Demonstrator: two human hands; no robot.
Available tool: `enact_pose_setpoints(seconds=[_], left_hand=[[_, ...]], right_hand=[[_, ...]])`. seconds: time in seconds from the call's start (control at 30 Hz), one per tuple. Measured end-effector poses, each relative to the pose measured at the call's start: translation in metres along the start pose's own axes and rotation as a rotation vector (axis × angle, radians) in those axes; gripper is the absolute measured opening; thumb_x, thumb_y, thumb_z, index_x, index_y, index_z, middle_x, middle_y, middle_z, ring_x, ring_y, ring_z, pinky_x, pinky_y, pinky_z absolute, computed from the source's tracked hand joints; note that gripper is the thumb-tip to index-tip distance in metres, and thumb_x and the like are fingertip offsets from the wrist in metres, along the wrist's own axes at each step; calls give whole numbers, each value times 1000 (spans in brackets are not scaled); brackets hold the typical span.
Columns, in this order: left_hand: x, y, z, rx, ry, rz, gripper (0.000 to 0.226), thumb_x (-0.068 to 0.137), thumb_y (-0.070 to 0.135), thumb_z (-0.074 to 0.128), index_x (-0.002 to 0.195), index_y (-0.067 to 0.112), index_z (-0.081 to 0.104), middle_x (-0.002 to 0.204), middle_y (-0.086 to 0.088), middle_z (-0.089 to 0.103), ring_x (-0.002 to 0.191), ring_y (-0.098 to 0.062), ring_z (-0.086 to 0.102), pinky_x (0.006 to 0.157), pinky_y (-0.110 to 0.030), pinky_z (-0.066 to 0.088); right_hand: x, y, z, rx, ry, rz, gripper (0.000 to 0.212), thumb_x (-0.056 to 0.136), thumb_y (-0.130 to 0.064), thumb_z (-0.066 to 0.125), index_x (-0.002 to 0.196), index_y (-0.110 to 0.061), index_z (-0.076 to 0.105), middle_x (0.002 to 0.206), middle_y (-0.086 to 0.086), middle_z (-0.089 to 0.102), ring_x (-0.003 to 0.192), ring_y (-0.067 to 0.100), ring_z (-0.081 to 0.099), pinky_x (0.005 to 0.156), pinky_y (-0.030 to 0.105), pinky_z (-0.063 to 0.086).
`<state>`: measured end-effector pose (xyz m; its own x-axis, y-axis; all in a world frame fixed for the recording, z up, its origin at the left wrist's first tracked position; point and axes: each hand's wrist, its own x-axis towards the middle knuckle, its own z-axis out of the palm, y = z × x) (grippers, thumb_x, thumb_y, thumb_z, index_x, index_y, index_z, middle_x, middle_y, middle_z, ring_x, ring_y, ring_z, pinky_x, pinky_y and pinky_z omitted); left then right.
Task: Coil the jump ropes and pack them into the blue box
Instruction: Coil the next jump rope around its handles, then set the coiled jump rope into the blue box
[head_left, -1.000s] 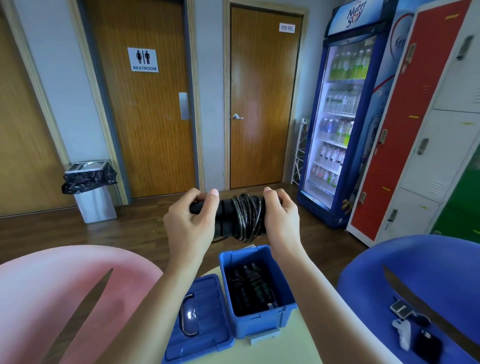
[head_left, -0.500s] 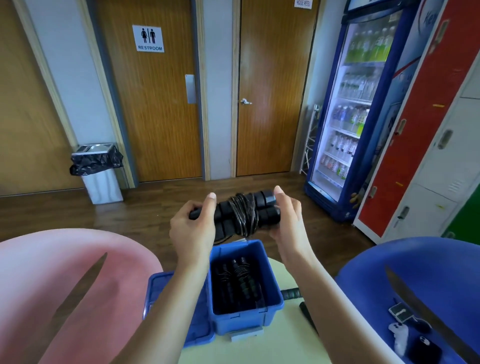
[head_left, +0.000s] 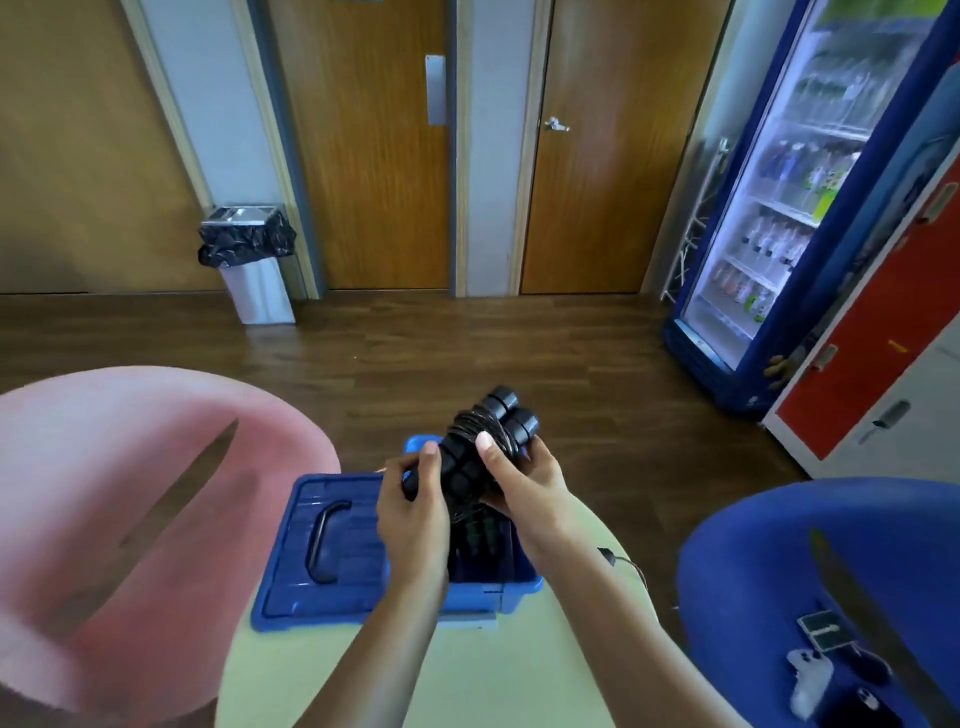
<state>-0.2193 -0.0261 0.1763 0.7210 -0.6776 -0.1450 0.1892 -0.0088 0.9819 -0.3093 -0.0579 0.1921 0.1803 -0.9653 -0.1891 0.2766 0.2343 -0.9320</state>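
Note:
A coiled black jump rope (head_left: 480, 436), its two handles side by side with the cord wound round them, hangs tilted just above the open blue box (head_left: 514, 584). My left hand (head_left: 413, 506) grips the near end of the bundle. My right hand (head_left: 522, 480) grips its far half, thumb on top. Other black jump ropes (head_left: 480, 540) lie inside the box, mostly hidden by my hands.
The box's blue lid (head_left: 322, 545) with a black handle lies to its left on a small pale round table (head_left: 493, 670). A pink chair (head_left: 130, 493) stands left, a blue chair (head_left: 831, 571) with small items right. A black cord (head_left: 623, 561) lies by my right forearm.
The view has tipped downward. Both hands have brought the coiled rope down and turned it from level to tilted, its near end now close over the box.

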Motion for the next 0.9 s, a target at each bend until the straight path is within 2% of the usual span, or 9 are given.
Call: enact_pose_setpoints(seconds=[0.13,0.23,0.37,0.43,0.57,0.63,0.7,0.8,0.9], left_hand=[[1,-25,-4,58,-43,-43,16,88,46,60,80,33,62,91,1,70,91,-21,66,86,-46,53],[18,-39,-15,94,-128,-142,12,87,41,64,78,33,63,93,-3,70,90,-23,68,82,-45,54],[53,-48,-28,130,-274,-255,10,91,25,62,85,17,64,94,-10,67,84,-20,66,71,-37,56],[72,-54,-35,207,-339,-284,14,93,26,59,88,14,63,94,-10,66,84,-19,65,70,-33,55],[102,-75,-53,542,-312,-94,18,86,37,65,96,22,63,97,0,70,86,-14,65,78,-32,53],[109,-85,-62,678,-317,18,28,88,32,65,113,21,58,103,1,65,87,-14,61,75,-26,45],[117,-97,-71,761,-377,75,43,89,31,65,129,24,52,108,-1,60,94,-16,59,80,-26,43],[124,-111,-81,797,-456,41,51,90,28,64,139,27,47,106,-3,61,91,-17,61,84,-27,44],[127,-118,-84,747,-466,-11,49,90,20,65,137,26,51,88,5,61,72,-16,59,83,-39,54]], right_hand=[[20,21,-11,-13,-14,64,33,82,-16,74,111,-5,62,103,14,73,93,24,71,79,33,59],[37,36,-16,-38,-60,142,30,84,-16,72,111,-8,63,105,11,73,95,21,70,75,28,59],[63,60,-19,-77,-94,229,26,84,-18,71,108,-9,63,105,10,72,96,19,70,70,26,57],[75,73,-21,-107,-105,259,28,84,-17,71,110,-9,63,103,8,71,95,19,69,70,26,57],[95,101,-28,-215,-141,310,39,80,-14,75,116,-8,61,103,5,71,94,16,68,78,29,58],[102,116,-30,-281,-162,344,42,77,-15,78,115,-9,61,107,7,70,98,17,68,84,33,57],[107,130,-28,-329,-163,373,43,75,-16,80,114,-12,62,112,9,70,100,19,68,88,36,56],[111,143,-21,-381,-155,371,42,73,-22,82,110,-18,63,109,6,71,101,19,68,91,39,55],[116,151,-17,-490,-159,362,54,73,-24,82,120,-24,55,109,-3,68,102,13,64,91,26,50]])
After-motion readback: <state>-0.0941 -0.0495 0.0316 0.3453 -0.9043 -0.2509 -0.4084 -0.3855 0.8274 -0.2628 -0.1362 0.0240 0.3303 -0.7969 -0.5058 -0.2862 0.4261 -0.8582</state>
